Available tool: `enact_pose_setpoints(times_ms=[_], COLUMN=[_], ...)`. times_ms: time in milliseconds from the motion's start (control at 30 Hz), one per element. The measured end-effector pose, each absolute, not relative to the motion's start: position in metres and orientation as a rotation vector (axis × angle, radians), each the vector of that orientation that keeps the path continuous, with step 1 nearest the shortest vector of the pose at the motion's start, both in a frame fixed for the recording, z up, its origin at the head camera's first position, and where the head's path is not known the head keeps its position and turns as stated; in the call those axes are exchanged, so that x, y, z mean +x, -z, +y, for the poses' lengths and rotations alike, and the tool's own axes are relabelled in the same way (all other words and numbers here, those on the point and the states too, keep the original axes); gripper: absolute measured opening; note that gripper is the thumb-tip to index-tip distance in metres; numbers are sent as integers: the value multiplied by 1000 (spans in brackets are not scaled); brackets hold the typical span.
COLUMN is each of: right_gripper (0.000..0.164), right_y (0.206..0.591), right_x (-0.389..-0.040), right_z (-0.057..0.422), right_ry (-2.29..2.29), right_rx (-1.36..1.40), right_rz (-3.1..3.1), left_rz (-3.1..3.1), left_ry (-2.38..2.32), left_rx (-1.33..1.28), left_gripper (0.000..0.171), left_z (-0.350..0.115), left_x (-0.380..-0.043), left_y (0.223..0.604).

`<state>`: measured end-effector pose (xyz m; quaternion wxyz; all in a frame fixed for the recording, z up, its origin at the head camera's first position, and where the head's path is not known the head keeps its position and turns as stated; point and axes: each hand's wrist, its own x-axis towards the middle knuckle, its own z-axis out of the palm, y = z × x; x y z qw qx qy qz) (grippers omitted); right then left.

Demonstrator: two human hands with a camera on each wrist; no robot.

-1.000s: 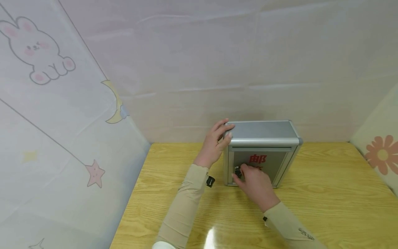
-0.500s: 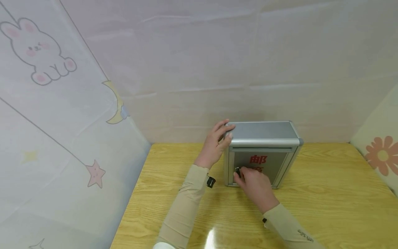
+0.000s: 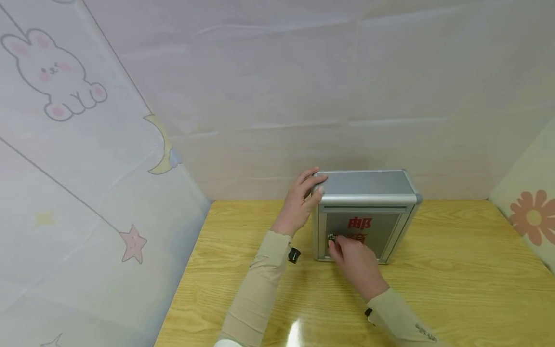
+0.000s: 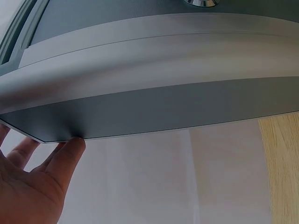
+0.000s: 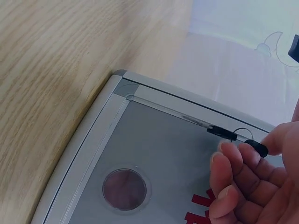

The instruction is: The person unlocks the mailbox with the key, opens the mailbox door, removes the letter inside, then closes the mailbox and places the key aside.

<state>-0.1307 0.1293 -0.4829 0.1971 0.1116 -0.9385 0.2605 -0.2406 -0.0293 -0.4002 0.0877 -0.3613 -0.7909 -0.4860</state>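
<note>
A grey metal mailbox [image 3: 368, 183] with silver edges and red characters stands upright on the table. My left hand [image 3: 299, 200] rests on its upper left corner, fingers spread over the top and thumb near the front edge. In the left wrist view, fingers [image 4: 70, 154] touch the box's side edge. At the left of the front panel, my right hand [image 3: 357, 260] pinches a black-headed key [image 5: 256, 147] between thumb and forefinger. A second black-headed key [image 5: 222, 132] hangs on the same ring. Whether the pinched key sits in the lock [image 4: 202, 2] is hidden.
The wood-grain table [image 3: 459, 270] extends on both sides of the mailbox. Behind it hangs a pale creased backdrop [image 3: 277, 96], and a printed sheet with a rabbit [image 3: 56, 72] covers the left side. A round window [image 5: 124, 189] is set low in the front panel.
My right hand has shifted slightly right and turned at the key, uncovering more of the lower red character. The left hand and the mailbox stay where they were.
</note>
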Motion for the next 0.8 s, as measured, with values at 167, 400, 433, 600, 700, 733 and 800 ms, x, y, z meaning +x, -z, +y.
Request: enact_pose_setpoints(times_ms=[167,400,433,600,700,733,800], right_gripper=[21,15,14,12,12,12,11], right_y=[483,485,484,485,486,487,488], right_x=[-129,-131,-131,-129,-129,-129,-128], right_z=[128,127,127,127,127,127,127], right_ry=[-752,-725,-722,-709,-712,-711,-708], right_rx=[264,285,287,289,291,292,297], right_rz=[-2619,-2557,-2549,-2537,-2536,-2534,-2532], left_rz=[-2346,-2352,-2352,-2349,-2347,-2345,-2348], left_ry=[1442,1449,1448,1446,1447,1448,1448], left_rx=[-1080,-1071,-1072,-1080,-1078,-1078,-1075], left_gripper=[48,44,44,46,46,46,47], left_z=[-30,-30,-29,-29,-29,-29,-30], left_x=[-240,-239,-239,-240,-240,-239,-239], left_y=[400,398,399,401,401,400,400])
